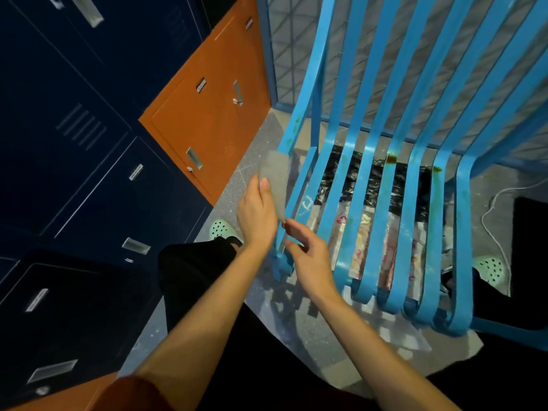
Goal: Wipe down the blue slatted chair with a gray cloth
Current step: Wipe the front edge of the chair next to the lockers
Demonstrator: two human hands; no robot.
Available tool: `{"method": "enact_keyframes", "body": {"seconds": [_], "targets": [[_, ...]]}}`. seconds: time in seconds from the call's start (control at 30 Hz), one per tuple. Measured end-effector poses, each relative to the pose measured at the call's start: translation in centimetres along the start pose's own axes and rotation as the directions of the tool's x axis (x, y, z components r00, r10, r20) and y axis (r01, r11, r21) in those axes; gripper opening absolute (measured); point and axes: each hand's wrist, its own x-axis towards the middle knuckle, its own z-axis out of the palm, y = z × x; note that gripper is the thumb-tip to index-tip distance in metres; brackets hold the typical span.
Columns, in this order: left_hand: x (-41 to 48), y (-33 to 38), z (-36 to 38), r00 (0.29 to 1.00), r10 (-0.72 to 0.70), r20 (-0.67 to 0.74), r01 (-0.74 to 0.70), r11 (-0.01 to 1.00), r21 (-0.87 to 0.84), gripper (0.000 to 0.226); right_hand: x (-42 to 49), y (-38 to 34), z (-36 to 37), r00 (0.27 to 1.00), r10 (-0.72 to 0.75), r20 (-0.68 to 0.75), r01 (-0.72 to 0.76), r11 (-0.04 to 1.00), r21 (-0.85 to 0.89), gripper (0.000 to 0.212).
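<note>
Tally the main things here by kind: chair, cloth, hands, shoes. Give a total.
Blue slatted chair: 1
Gray cloth: 1
Hands: 2, the left hand holding the cloth, the right hand by its lower corner
Green clogs: 2
Total: 6

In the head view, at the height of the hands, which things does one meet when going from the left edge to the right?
From the left: dark blue lockers → orange locker → left hand holding the gray cloth → right hand → blue slatted chair → white cable on the floor.
</note>
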Motion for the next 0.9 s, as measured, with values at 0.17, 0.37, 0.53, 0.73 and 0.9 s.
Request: {"method": "enact_keyframes", "body": {"seconds": [0.17, 0.37, 0.53, 0.73, 0.9], "targets": [[-2.2, -2.0, -0.5, 0.998, 0.043, 0.055, -0.038, 0.994, -0.102, 0.037, 1.1, 0.4, -0.5, 0.996, 0.079, -0.031, -0.077, 0.996, 0.051, 0.030], [-7.7, -5.7, -0.7, 0.996, -0.036, 0.085, 0.056, 0.966, -0.253, 0.044, 3.0, -0.6, 0.2, 0.985, 0.173, -0.023, -0.166, 0.969, 0.182, 0.021], [-5.3, -4.9, -0.5, 0.998, 0.012, 0.056, -0.004, 0.990, -0.139, 0.043, 2.9, -0.9, 0.4, 0.983, 0.182, -0.003, -0.179, 0.969, 0.169, 0.021], [0.8, -0.8, -1.3, 0.970, 0.129, 0.207, -0.159, 0.978, 0.134, 0.031, 3.0, -1.8, 0.2, 0.984, 0.178, -0.002, -0.175, 0.968, 0.181, 0.022], [6.5, 1.9, 0.6, 0.910, -0.087, 0.405, 0.009, 0.981, 0.192, 0.051, 3.4, -2.4, -0.5, 0.981, 0.192, -0.004, -0.189, 0.967, 0.173, 0.021]]}}
